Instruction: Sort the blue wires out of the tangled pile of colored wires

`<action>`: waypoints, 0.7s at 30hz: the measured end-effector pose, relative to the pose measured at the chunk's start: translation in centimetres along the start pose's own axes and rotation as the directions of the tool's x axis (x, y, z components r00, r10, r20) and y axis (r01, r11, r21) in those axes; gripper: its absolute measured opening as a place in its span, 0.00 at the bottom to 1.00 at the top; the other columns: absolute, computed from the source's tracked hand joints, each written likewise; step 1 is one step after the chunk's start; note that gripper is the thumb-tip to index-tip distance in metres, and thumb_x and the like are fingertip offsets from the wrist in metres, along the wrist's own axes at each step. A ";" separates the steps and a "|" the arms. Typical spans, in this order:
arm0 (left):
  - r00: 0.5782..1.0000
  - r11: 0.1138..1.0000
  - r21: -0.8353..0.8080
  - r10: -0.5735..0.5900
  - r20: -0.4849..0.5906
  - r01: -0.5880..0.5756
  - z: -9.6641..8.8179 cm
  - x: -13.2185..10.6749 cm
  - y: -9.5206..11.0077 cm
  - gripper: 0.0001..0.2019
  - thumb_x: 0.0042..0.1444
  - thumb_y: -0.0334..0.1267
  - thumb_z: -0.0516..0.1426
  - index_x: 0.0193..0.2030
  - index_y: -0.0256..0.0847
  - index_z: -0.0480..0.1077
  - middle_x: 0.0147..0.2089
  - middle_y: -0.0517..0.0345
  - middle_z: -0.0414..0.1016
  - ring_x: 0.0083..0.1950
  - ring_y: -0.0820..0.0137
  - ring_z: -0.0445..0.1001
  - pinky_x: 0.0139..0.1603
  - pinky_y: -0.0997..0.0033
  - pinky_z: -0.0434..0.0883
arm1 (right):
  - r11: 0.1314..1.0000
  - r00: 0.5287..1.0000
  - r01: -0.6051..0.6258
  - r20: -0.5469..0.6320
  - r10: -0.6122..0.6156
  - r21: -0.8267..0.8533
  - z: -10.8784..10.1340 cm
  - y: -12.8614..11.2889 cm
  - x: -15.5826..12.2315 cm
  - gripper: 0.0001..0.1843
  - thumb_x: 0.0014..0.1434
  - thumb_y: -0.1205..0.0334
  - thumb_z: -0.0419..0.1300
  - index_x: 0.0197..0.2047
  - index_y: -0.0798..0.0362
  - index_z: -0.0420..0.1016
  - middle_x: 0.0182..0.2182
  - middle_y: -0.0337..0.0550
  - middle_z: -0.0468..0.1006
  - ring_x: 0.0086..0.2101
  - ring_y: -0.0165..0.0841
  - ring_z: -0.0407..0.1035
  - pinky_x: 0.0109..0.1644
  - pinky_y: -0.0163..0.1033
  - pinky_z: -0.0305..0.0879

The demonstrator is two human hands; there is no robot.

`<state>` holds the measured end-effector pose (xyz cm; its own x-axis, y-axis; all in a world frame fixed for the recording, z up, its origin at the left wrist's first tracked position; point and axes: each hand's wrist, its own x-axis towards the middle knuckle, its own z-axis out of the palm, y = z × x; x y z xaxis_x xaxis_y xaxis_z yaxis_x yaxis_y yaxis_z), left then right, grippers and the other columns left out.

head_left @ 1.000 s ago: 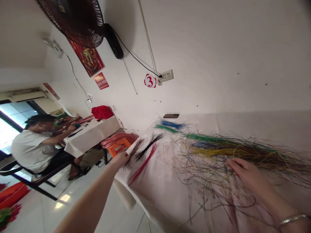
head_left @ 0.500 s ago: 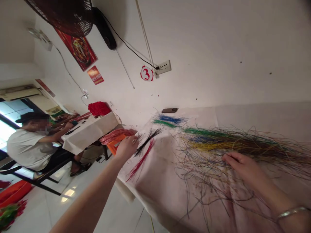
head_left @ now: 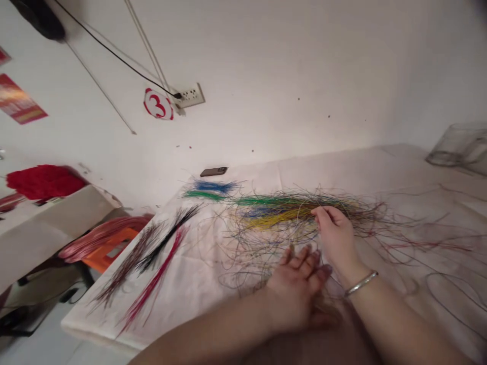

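A long tangled heap of thin coloured wires (head_left: 262, 220), green, blue, yellow and brown, stretches across the cloth-covered table. Over its middle my right hand (head_left: 337, 235) pinches, thumb against fingers, at a thin pale wire. My left hand (head_left: 294, 286) is just in front, fingers spread and holding nothing, above the heap's loose near strands. Sorted bundles lie apart on the left: dark red wires (head_left: 127, 266), black wires (head_left: 167, 238) and crimson wires (head_left: 158, 279). Farther back are blue wires (head_left: 215, 186) and green wires (head_left: 204, 195).
A phone (head_left: 213, 171) lies by the wall, beneath a socket (head_left: 191, 95). A clear container (head_left: 458, 147) stands at the far right. Left of the table are an orange stool (head_left: 110, 253) with pink wires (head_left: 102, 235) on it and another table (head_left: 57, 230) bearing red material (head_left: 45, 181).
My view has turned to the right. My left hand has left the sorted bundles and come over beside my right hand. The dark red bundle now shows left of the black one.
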<state>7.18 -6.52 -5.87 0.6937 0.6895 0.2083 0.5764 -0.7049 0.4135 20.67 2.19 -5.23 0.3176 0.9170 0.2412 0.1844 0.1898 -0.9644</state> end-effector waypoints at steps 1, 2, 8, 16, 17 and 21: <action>1.000 1.000 0.000 -0.025 -0.017 0.025 -0.2 0.4 -0.7 0.38 0.44 0.52 0.64 0.62 0.43 0.62 0.64 0.38 0.61 0.67 0.45 0.52 0.64 0.37 0.42 | 1.000 1.000 -0.001 -0.016 0.001 0.017 0.1 -0.2 -0.2 0.20 0.57 0.46 0.51 0.35 0.54 0.73 0.26 0.43 0.74 0.27 0.34 0.66 0.30 0.37 0.59; 0.999 0.999 0.001 -0.040 -0.032 0.040 -0.6 0.9 -1.6 0.34 0.46 0.49 0.63 0.61 0.45 0.63 0.63 0.41 0.62 0.67 0.46 0.54 0.64 0.37 0.42 | 1.000 1.000 -0.001 -0.029 0.002 0.032 0.3 -0.4 -0.3 0.18 0.56 0.48 0.52 0.33 0.53 0.74 0.26 0.41 0.74 0.27 0.33 0.65 0.30 0.37 0.59; 0.998 0.999 -0.008 -0.042 -0.041 0.042 -3.2 3.4 -6.4 0.20 0.54 0.41 0.58 0.55 0.48 0.69 0.60 0.48 0.68 0.64 0.56 0.60 0.65 0.49 0.49 | 1.000 0.999 -0.010 0.040 0.009 0.016 0.9 -1.2 -0.9 0.13 0.56 0.54 0.54 0.30 0.53 0.74 0.26 0.41 0.74 0.28 0.33 0.66 0.32 0.36 0.60; 0.996 0.999 -0.023 -0.033 -0.082 0.031 -4.5 6.6 -11.0 0.17 0.56 0.38 0.55 0.52 0.44 0.72 0.54 0.47 0.73 0.58 0.60 0.66 0.61 0.57 0.57 | 0.987 0.987 0.140 0.093 -0.133 -0.078 0.8 -1.7 -1.5 0.12 0.58 0.56 0.53 0.30 0.53 0.73 0.25 0.39 0.72 0.29 0.32 0.65 0.34 0.36 0.59; 0.996 0.999 -0.011 -0.046 -0.078 0.046 -4.6 6.8 -11.3 0.16 0.56 0.38 0.54 0.52 0.44 0.72 0.55 0.47 0.73 0.58 0.60 0.66 0.62 0.57 0.56 | 0.986 0.984 0.142 0.121 -0.131 -0.085 1.0 -1.6 -1.6 0.12 0.58 0.56 0.53 0.29 0.53 0.72 0.25 0.39 0.71 0.28 0.32 0.64 0.34 0.36 0.59; 0.998 0.999 -0.037 -0.021 -0.064 0.019 -5.3 6.4 -11.3 0.15 0.55 0.39 0.56 0.50 0.44 0.73 0.54 0.47 0.73 0.58 0.58 0.66 0.61 0.57 0.57 | 0.989 0.972 0.086 0.227 -0.057 -0.121 1.6 -1.0 -1.3 0.12 0.58 0.57 0.52 0.27 0.53 0.70 0.23 0.38 0.69 0.28 0.32 0.63 0.33 0.36 0.58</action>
<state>2.78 6.78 -4.49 0.6523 0.7136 0.2554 0.5733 -0.6850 0.4495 18.53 1.35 -4.81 0.0874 0.9604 0.2646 0.3223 0.2241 -0.9197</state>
